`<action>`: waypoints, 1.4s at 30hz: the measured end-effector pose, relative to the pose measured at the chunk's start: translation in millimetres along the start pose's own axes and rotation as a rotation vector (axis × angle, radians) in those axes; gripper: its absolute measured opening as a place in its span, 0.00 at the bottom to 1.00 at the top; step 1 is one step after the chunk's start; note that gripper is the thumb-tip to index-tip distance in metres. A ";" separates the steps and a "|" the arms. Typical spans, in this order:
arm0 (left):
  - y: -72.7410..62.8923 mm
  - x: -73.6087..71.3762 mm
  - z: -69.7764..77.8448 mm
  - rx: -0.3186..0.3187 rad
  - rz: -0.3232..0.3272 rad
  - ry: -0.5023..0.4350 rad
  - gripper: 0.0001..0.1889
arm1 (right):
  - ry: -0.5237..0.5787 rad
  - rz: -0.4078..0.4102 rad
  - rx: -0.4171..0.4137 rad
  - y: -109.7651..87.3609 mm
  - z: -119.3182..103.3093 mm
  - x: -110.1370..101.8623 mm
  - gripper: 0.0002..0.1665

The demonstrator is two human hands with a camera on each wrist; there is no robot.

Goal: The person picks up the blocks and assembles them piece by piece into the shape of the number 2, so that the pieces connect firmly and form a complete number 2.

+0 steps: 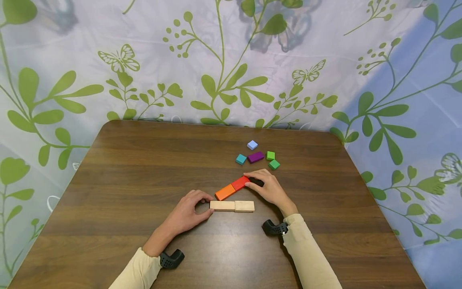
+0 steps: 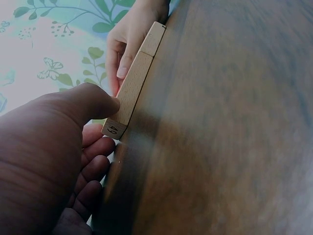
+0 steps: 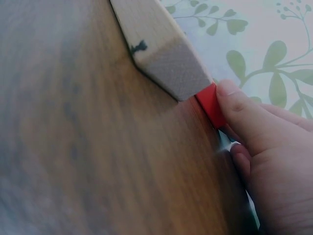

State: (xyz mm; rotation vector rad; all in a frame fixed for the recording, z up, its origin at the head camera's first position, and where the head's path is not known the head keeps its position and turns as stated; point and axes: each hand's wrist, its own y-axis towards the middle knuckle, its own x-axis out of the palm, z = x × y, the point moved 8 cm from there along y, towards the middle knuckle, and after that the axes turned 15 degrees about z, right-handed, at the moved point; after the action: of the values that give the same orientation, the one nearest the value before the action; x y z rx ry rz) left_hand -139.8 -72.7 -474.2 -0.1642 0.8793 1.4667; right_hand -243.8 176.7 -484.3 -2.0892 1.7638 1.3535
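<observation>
Two plain wooden blocks lie end to end on the table. My left hand (image 1: 187, 212) pinches the left one (image 1: 222, 206) at its outer end, thumb on the near side; that end bears the number 49 in the left wrist view. The other plain block (image 1: 244, 206) continues the row to the right. Just beyond, an orange block (image 1: 225, 192) and a red block (image 1: 240, 183) sit end to end on a slant, rising to the right. My right hand (image 1: 268, 186) pinches the red block at its far right end between thumb and forefinger.
Behind the hands lie a purple block (image 1: 255, 157), a teal block (image 1: 241, 159), a pale blue block (image 1: 252, 145), a bright green block (image 1: 270, 155) and a darker green block (image 1: 274, 164). The brown table (image 1: 144, 160) ends at a leaf-patterned curtain (image 1: 151, 36).
</observation>
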 end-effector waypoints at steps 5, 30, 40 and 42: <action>0.4 -0.9 0.1 -0.004 -0.002 0.001 0.14 | -0.010 0.002 -0.002 0.6 0.3 0.5 0.25; 0.3 0.2 -0.9 -0.008 -0.003 -0.003 0.14 | 0.028 0.053 0.028 0.8 1.1 -5.5 0.22; 0.1 -0.1 -0.8 0.008 0.009 -0.009 0.14 | 0.024 0.198 0.009 5.5 2.7 -18.0 0.19; 0.2 0.1 -0.9 0.014 0.012 -0.012 0.14 | 0.015 0.237 0.018 6.6 3.4 -22.5 0.18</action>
State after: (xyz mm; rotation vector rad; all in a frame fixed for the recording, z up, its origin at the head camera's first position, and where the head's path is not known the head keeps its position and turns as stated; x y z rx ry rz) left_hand -140.3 -73.1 -474.8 -0.1401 0.8819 1.4711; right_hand -249.8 193.4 -468.5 -1.9350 2.0762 1.3726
